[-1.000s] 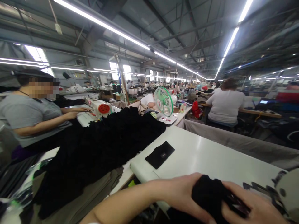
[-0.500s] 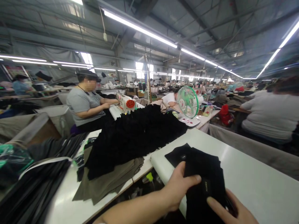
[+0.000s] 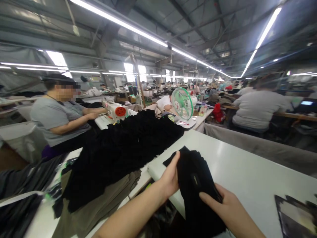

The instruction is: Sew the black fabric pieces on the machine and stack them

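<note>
A bundle of layered black fabric pieces [image 3: 205, 198] is between my two hands, over the corner of the pale table [image 3: 244, 162]. A small label [image 3: 195, 179] with light lettering shows on its top layer. My left hand [image 3: 170, 180] grips the bundle's left edge, thumb upward and fingers hidden behind the cloth. On the opposite edge, my right hand [image 3: 226, 203] is closed on it, with the thumb lying on the top layer near the label and the other fingers partly hidden at the side.
To the left, a big heap of black fabric [image 3: 123, 145] lies over olive cloth pieces [image 3: 104, 205]. Beyond it, a co-worker [image 3: 59, 115] sits at a sewing machine [image 3: 115, 110]. A green fan [image 3: 182, 104] stands behind the table. Dark items [image 3: 296, 215] lie at lower right.
The view has swung to the right. My left thumb has moved off the top layer to the left edge, and the bundle looks narrower and more gathered between my hands.
</note>
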Available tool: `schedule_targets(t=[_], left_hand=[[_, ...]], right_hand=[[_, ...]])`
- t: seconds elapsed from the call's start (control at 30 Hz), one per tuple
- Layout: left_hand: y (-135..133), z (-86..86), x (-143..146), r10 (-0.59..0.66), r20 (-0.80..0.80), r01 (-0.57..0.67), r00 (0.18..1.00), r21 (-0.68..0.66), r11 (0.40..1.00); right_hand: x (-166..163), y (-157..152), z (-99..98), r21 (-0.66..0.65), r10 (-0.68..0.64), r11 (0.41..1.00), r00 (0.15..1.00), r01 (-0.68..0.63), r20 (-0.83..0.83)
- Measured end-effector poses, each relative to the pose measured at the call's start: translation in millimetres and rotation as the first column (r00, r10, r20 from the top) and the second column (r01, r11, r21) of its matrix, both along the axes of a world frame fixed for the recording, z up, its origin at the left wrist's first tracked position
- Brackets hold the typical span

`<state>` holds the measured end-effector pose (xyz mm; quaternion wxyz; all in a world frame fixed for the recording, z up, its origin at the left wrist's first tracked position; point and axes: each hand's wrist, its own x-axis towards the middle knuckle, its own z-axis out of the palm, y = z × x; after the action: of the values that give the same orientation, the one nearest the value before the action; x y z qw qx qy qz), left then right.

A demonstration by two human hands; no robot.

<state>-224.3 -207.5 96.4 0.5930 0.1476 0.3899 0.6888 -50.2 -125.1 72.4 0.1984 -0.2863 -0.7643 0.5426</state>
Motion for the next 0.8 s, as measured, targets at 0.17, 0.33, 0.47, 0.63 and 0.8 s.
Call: schedule_targets(t=[0.17,0.33,0.47,0.63,0.8], left_hand=[[2.7,-15.2,13.2,0.149,-0.305,-0.167,0.941,-0.033,0.985],[-2.8,-11.3,33.4,0.176,-0.384,-0.176,0.906,0.034,0.984],[1.6,0.1,33.9,0.190,-0.247,-0.192,0.950,0.014,0.981],[7.1,-1.8,26.2,0.105,-0.103,-0.110,0.989,-0.042,0.993],[45.7,36.0,-34.6,0.420,-0.395,-0.387,0.817,0.165,0.907]], right_hand=[[-1.1,21.4,21.9,0.308,-0.183,0.945,0.959,0.111,0.215],[-7.1,27.5,38.2,0.673,-0.415,0.735,0.836,0.077,0.358],[-12.7,27.2,35.2,0.435,-0.263,0.891,0.928,0.128,0.265],[-14.5,32.5,15.1,-0.155,-0.120,0.981,0.992,0.114,-0.029],[10.9,48.7,-15.9,-0.120,-0.210,0.969,0.975,0.217,0.069]])
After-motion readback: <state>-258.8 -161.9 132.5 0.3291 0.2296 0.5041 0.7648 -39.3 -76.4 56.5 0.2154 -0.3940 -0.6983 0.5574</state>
